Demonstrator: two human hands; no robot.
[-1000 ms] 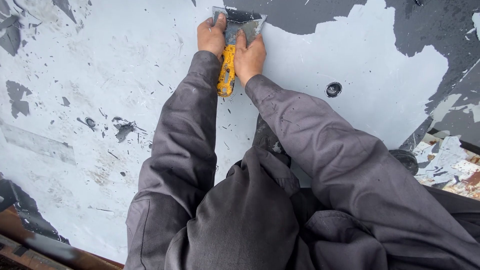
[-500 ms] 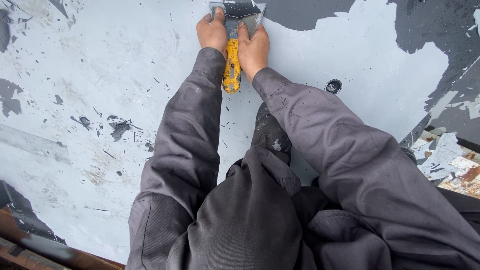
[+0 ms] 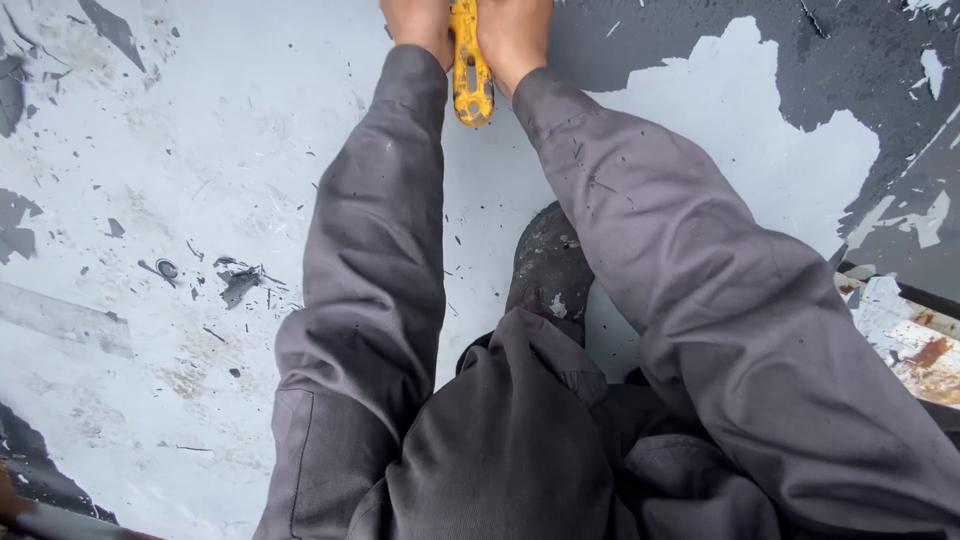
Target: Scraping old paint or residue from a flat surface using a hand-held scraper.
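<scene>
My left hand and my right hand sit side by side at the top edge of the head view, both closed around a yellow-handled scraper. Only the handle's lower end shows between my wrists; the blade and most of my fingers are cut off by the frame. Both arms in grey sleeves stretch forward over a pale grey painted floor. A dark patch of remaining paint lies just right of my hands.
My dark worn shoe rests on the floor between my arms. Small dark paint flakes are scattered at the left. A rusty, peeling edge runs along the right side. Dark patches show at the lower left.
My hands and the scraper have pushed forward, away from me, toward the top of the view; the blade has gone out of frame. My shoe is now more exposed.
</scene>
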